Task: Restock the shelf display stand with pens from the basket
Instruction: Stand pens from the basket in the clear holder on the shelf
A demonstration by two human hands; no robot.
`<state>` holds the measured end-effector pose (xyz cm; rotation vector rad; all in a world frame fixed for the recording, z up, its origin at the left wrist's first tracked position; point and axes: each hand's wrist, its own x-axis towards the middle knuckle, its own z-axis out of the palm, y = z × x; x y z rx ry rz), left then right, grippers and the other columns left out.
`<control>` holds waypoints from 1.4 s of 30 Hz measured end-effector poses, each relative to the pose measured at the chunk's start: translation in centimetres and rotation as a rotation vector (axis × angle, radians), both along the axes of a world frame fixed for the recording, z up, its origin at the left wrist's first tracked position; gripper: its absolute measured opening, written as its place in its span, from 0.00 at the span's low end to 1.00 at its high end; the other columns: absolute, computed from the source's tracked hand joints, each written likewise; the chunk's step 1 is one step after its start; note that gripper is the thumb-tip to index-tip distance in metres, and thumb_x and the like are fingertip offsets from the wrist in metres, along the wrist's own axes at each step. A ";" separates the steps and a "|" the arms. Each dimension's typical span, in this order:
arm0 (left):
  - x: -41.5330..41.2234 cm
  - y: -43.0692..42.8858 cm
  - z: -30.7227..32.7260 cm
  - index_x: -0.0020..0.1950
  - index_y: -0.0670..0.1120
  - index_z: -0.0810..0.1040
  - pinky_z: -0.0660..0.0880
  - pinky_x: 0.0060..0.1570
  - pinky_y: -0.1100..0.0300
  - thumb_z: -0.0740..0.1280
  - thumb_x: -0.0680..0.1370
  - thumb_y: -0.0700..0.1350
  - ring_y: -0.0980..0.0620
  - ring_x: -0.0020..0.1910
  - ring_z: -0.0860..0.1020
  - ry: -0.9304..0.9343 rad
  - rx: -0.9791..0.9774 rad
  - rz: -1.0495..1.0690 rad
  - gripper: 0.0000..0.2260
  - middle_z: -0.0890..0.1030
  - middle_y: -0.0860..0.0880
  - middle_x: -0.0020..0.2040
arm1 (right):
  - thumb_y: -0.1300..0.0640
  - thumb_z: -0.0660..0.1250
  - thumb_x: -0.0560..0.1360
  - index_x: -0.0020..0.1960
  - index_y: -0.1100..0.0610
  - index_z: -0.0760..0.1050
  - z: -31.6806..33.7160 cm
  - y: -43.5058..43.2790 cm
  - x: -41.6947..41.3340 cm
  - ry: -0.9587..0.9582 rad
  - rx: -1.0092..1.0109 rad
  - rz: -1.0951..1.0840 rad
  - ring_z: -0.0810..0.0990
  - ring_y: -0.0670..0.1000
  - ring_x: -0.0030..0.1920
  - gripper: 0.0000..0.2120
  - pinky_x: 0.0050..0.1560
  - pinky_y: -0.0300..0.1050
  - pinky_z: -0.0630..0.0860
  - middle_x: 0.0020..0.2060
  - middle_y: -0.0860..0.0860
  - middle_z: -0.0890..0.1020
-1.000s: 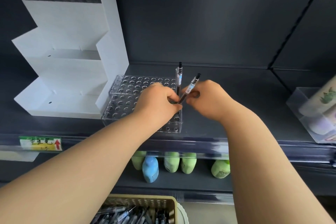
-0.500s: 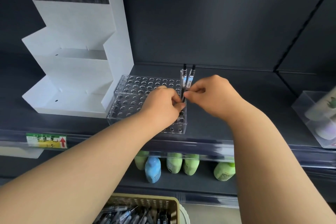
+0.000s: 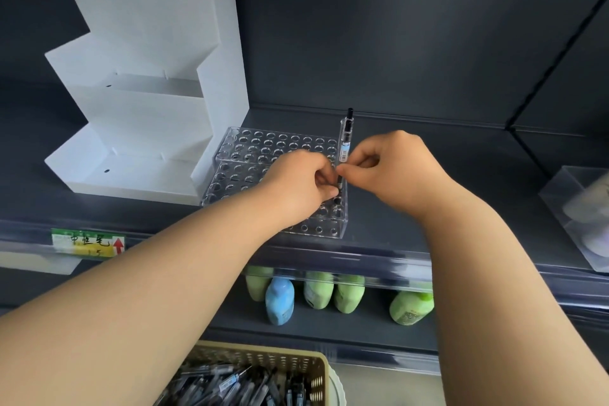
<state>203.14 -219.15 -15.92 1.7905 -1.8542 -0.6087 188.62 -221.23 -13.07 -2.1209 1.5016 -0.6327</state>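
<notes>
The left hand (image 3: 296, 188) and right hand (image 3: 395, 171) both pinch an upright pen (image 3: 345, 142) at the right edge of the clear stand (image 3: 263, 145) on the shelf (image 3: 494, 158). A shelf tag (image 3: 87, 242) reads 中性笔 beside a red arrow.

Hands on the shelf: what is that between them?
A clear pen, upright over the holed acrylic stand, pinched by left hand and right hand; head view shows it.
</notes>
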 end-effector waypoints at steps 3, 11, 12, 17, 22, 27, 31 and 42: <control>0.2 0.0 -0.1 0.41 0.52 0.76 0.67 0.36 0.72 0.72 0.73 0.43 0.59 0.38 0.74 0.031 0.002 -0.009 0.07 0.74 0.58 0.36 | 0.50 0.71 0.69 0.33 0.49 0.77 0.0 0.0 0.1 0.016 0.000 -0.008 0.74 0.42 0.31 0.08 0.36 0.41 0.74 0.29 0.43 0.77; 1.6 0.8 0.7 0.46 0.52 0.78 0.76 0.50 0.62 0.70 0.73 0.40 0.56 0.43 0.78 0.215 0.009 -0.012 0.08 0.79 0.55 0.42 | 0.42 0.72 0.68 0.41 0.50 0.80 2.4 0.3 0.5 0.341 0.066 -0.087 0.79 0.53 0.45 0.11 0.50 0.50 0.78 0.41 0.50 0.81; 1.9 1.3 0.8 0.46 0.52 0.78 0.76 0.51 0.61 0.70 0.73 0.39 0.56 0.44 0.78 0.215 -0.002 -0.013 0.08 0.79 0.55 0.43 | 0.42 0.72 0.69 0.42 0.51 0.81 2.7 0.7 0.7 0.382 0.061 -0.087 0.79 0.54 0.46 0.12 0.51 0.50 0.78 0.43 0.50 0.81; 4.1 6.1 2.5 0.54 0.48 0.80 0.72 0.51 0.66 0.69 0.74 0.38 0.56 0.46 0.78 0.092 -0.088 -0.026 0.10 0.79 0.55 0.45 | 0.43 0.69 0.71 0.44 0.49 0.80 4.3 4.6 2.1 0.512 0.016 -0.070 0.79 0.54 0.49 0.10 0.52 0.51 0.78 0.47 0.49 0.81; 7.5 14.9 1.3 0.58 0.49 0.79 0.67 0.49 0.68 0.68 0.75 0.41 0.57 0.48 0.74 -0.122 -0.035 -0.010 0.12 0.77 0.54 0.50 | 0.47 0.68 0.72 0.45 0.46 0.79 1.5 12.1 3.3 0.433 0.106 -0.022 0.79 0.52 0.50 0.04 0.53 0.49 0.77 0.47 0.47 0.82; 10.5 22.1 -6.0 0.57 0.51 0.79 0.73 0.56 0.60 0.68 0.74 0.44 0.51 0.52 0.78 -0.186 0.278 0.136 0.12 0.81 0.51 0.54 | 0.48 0.69 0.72 0.52 0.48 0.79 -5.0 19.5 5.6 0.506 0.402 0.077 0.78 0.51 0.52 0.09 0.55 0.48 0.76 0.50 0.48 0.80; 10.8 24.1 -9.7 0.58 0.50 0.78 0.75 0.56 0.55 0.64 0.77 0.42 0.46 0.55 0.78 -0.310 0.467 0.128 0.11 0.80 0.49 0.56 | 0.52 0.66 0.74 0.51 0.52 0.80 -10.4 24.5 7.6 0.449 0.511 0.028 0.79 0.54 0.53 0.09 0.54 0.45 0.75 0.50 0.52 0.82; 11.3 23.8 -12.3 0.59 0.46 0.76 0.75 0.54 0.53 0.58 0.80 0.40 0.45 0.55 0.76 -0.447 0.457 0.046 0.11 0.76 0.46 0.58 | 0.63 0.60 0.79 0.62 0.66 0.70 -14.3 25.7 9.3 -0.220 0.837 -0.432 0.77 0.50 0.29 0.13 0.40 0.45 0.80 0.34 0.57 0.80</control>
